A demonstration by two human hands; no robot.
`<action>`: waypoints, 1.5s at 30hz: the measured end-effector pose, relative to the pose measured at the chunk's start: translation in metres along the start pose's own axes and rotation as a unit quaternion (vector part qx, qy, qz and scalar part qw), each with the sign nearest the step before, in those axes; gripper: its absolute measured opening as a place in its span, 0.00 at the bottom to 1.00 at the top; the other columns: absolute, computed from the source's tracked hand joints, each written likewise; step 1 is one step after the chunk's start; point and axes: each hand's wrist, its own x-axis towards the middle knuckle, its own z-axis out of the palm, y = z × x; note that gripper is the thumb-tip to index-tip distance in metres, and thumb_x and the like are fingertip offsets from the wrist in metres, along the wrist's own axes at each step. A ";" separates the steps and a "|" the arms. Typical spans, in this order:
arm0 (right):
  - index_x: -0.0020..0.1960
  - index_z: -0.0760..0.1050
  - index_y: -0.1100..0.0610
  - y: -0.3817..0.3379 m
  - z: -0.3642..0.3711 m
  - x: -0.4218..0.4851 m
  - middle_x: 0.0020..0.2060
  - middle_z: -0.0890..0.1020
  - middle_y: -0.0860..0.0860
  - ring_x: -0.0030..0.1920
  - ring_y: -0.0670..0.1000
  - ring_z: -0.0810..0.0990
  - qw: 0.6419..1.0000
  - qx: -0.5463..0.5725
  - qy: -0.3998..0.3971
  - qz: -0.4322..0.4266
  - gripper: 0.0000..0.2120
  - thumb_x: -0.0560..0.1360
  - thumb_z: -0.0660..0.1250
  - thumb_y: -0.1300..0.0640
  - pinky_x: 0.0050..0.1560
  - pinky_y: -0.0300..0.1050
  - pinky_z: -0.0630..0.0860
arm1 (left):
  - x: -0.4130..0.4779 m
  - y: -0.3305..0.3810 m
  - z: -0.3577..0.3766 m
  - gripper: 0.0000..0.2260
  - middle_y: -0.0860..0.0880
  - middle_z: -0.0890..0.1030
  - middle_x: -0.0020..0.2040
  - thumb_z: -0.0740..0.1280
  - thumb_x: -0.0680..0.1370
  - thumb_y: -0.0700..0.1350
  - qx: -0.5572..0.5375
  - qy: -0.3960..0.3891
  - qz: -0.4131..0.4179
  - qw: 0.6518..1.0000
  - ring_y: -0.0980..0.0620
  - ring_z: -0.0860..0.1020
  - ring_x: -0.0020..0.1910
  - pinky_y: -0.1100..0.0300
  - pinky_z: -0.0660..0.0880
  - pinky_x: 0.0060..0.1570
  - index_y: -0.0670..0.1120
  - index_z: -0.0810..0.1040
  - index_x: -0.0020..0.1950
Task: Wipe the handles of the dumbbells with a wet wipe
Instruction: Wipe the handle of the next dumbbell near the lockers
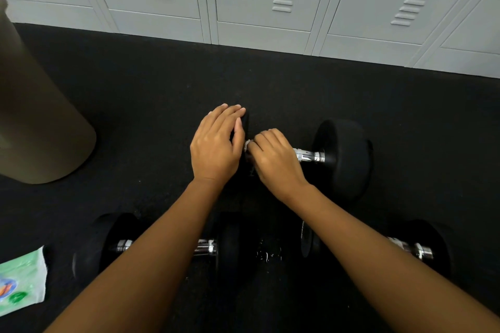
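Three black dumbbells lie on the dark floor. The far dumbbell shows its right head and a short stretch of chrome handle. My right hand is closed around that handle with a white wet wipe peeking out at the thumb side. My left hand rests flat, fingers together, on the dumbbell's left head, which it mostly hides. Two nearer dumbbells, one at lower left and one at lower right, lie under my forearms, their handles partly covered.
A green wet wipe packet lies at the lower left edge. A tall olive-brown bin stands at the left. Grey metal lockers line the far side of the black rubber floor.
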 end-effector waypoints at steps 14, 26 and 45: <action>0.52 0.76 0.53 0.034 -0.030 0.005 0.47 0.80 0.51 0.58 0.53 0.72 0.962 0.037 -0.161 0.217 0.07 0.75 0.64 0.54 0.71 0.49 0.46 | 0.000 0.000 -0.001 0.16 0.50 0.79 0.59 0.54 0.79 0.46 -0.008 -0.001 -0.003 1.000 0.51 0.72 0.64 0.52 0.68 0.65 0.45 0.78 0.60; 0.55 0.79 0.54 0.036 -0.025 -0.012 0.47 0.77 0.54 0.51 0.53 0.74 0.975 0.090 -0.102 0.175 0.11 0.75 0.65 0.60 0.50 0.40 0.66 | 0.000 0.001 0.000 0.16 0.50 0.80 0.59 0.54 0.79 0.47 -0.010 0.000 -0.006 1.000 0.52 0.72 0.64 0.52 0.68 0.65 0.46 0.78 0.59; 0.44 0.81 0.61 0.025 -0.023 -0.014 0.36 0.81 0.53 0.40 0.53 0.75 0.985 0.143 -0.026 0.089 0.04 0.72 0.67 0.64 0.41 0.49 0.76 | -0.001 0.001 -0.001 0.16 0.50 0.80 0.59 0.54 0.79 0.47 -0.008 0.005 -0.003 1.000 0.51 0.72 0.64 0.51 0.69 0.64 0.45 0.78 0.59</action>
